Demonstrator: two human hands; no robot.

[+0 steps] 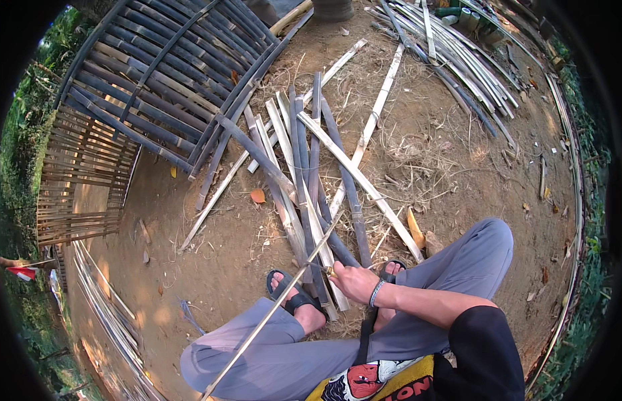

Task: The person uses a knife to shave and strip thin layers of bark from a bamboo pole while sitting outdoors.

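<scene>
My right hand (354, 282), with a metal bracelet at its wrist, is closed around the handle of what looks like a small knife (330, 271). A brass-coloured collar shows at the fingers, and the thin dark blade meets a long narrow bamboo strip (271, 311). That strip slants from between my feet across my left thigh to the lower edge. My left hand is out of view. Under the knife and around my sandalled feet lies a loose pile of split bamboo slats (301, 167), some dark-skinned, some pale.
A dark bamboo slatted frame (167, 73) stands at the far left, with a paler lattice panel (87, 177) beside it. More bamboo strips (458, 60) lie in a bundle at the far right, and others (114, 321) at the left. Dry shavings (424, 157) litter the dirt ground.
</scene>
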